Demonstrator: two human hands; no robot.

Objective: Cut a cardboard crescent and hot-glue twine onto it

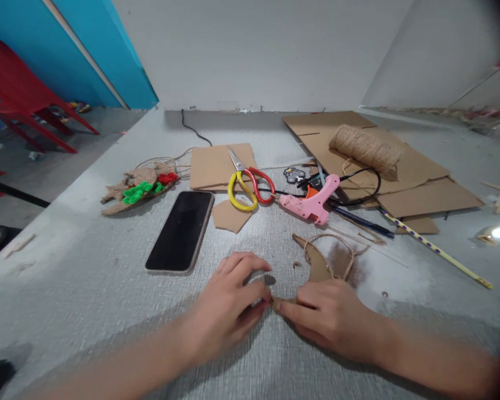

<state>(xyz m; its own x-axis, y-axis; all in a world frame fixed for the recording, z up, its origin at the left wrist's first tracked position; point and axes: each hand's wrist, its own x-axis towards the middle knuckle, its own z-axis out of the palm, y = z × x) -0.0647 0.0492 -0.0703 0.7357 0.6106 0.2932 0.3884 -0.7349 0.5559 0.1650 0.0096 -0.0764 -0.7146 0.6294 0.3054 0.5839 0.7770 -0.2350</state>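
Observation:
A cardboard crescent (319, 265) lies low over the table in front of me, with brown twine (352, 261) looping from its upper part. My right hand (331, 319) covers its middle and presses its lower end with the fingers. At that lower tip, the thumb and index finger of my left hand (235, 297) close in a pinch, while its other fingers arch above. Exactly what lies between those fingertips is small and partly hidden. Behind the crescent rests a pink glue gun (306, 205), next to scissors (250, 186) with one yellow and one red handle.
Left of my hands lies a phone (181, 230), near a twine-wrapped piece with green and red decorations (141, 189). A twine roll (364, 147) sits on cardboard sheets (429, 194) at the right. A cardboard scrap (232, 215) and a spotted yellow stick (437, 250) lie nearby.

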